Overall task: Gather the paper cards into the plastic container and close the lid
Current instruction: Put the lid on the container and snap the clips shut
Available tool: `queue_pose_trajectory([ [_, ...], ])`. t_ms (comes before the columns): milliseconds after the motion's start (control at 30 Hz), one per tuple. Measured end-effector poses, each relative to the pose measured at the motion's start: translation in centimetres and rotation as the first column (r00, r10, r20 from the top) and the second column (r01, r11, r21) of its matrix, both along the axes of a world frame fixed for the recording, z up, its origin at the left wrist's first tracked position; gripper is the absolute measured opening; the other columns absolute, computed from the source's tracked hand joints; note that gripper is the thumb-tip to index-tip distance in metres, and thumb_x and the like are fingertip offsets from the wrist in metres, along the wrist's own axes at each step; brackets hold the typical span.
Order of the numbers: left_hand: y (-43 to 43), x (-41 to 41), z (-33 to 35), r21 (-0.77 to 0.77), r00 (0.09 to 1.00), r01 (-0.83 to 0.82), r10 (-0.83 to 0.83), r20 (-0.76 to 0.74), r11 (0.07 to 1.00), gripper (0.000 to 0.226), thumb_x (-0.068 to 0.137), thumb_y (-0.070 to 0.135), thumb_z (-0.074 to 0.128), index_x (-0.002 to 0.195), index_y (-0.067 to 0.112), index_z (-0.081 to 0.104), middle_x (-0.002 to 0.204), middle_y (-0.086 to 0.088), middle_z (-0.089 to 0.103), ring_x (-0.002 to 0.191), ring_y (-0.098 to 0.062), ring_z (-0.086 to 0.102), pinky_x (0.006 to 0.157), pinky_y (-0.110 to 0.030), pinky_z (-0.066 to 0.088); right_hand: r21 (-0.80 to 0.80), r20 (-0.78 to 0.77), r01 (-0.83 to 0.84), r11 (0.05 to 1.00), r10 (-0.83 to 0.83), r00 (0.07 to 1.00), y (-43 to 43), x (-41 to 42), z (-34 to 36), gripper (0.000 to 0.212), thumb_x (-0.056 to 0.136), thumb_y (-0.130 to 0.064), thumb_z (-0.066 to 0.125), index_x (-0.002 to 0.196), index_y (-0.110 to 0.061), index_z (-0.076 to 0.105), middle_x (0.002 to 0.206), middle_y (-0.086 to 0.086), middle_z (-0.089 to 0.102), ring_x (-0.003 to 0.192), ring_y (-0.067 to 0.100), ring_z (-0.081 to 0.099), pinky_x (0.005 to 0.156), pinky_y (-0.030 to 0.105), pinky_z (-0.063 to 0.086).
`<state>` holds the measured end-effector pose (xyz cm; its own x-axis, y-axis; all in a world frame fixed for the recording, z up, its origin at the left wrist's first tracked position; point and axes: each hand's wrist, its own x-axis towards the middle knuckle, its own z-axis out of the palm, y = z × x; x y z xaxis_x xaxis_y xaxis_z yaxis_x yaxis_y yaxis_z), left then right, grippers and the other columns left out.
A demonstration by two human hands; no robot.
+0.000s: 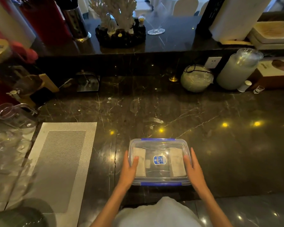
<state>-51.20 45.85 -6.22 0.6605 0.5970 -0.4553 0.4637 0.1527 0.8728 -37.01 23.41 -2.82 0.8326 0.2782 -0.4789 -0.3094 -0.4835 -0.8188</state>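
A clear plastic container with blue clips stands on the dark marble counter near its front edge. Its clear lid, with a blue label in the middle, lies on top. Through the lid I see two stacks of pale paper cards, one at the left end and one at the right end. My left hand lies flat against the left side, its thumb on the lid. My right hand lies flat against the right side, thumb on the lid edge. Whether the clips are latched I cannot tell.
A grey woven placemat lies to the left. Clear glass jugs stand at the far left. Along the back wall are a round glass jar, a tall frosted jar and a small shot glass. A raised ledge holds a coral ornament.
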Motion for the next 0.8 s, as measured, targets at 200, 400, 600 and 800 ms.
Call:
queue_pose_trajectory([
  [200,-0.1,0.6,0.9,0.044,0.998,-0.033,0.031,0.045,0.998,0.043,0.095,0.042,0.056,0.13,0.054,0.034,0.12,0.027,0.055,0.103,0.019,0.058,0.068,-0.006,0.051,0.002,0.039,0.053,0.999,-0.053,0.998,1.4,0.2,-1.3,0.048,0.096,-0.055,0.043,0.142,-0.044,0.039,0.135,-0.005,0.061,0.124,0.022,0.059,0.101,0.057,0.049],
  [400,4.0,4.5,0.7,0.151,0.996,-0.091,0.089,0.019,0.984,0.051,0.094,0.047,0.054,0.141,0.035,0.037,0.131,0.009,0.057,0.117,-0.011,0.06,0.096,-0.04,0.055,0.075,-0.005,0.038,0.996,-0.038,0.999,6.6,4.3,-1.0,0.061,0.088,-0.047,0.063,0.144,-0.036,0.04,0.132,-0.001,0.062,0.118,0.022,0.063,0.099,0.05,0.053],
  [600,10.3,11.0,1.8,0.201,0.992,-0.113,0.122,-0.032,0.973,0.038,0.088,0.058,0.058,0.122,0.052,0.043,0.111,0.019,0.064,0.095,-0.002,0.067,0.067,-0.015,0.053,0.093,0.086,0.043,0.995,-0.051,0.995,13.1,9.7,-0.9,0.055,0.09,-0.041,0.066,0.14,-0.034,0.045,0.122,-0.008,0.065,0.105,0.004,0.064,0.069,0.008,0.053],
  [800,16.0,17.6,2.2,0.189,0.992,-0.12,0.123,-0.001,0.975,0.039,0.088,0.056,0.06,0.122,0.05,0.044,0.106,0.021,0.064,0.087,0.004,0.068,0.057,-0.011,0.053,0.062,0.12,0.036,0.997,-0.044,0.992,18.7,16.3,-1.1,0.059,0.089,-0.048,0.063,0.143,-0.034,0.042,0.127,-0.004,0.065,0.111,0.015,0.065,0.095,0.043,0.056],
])
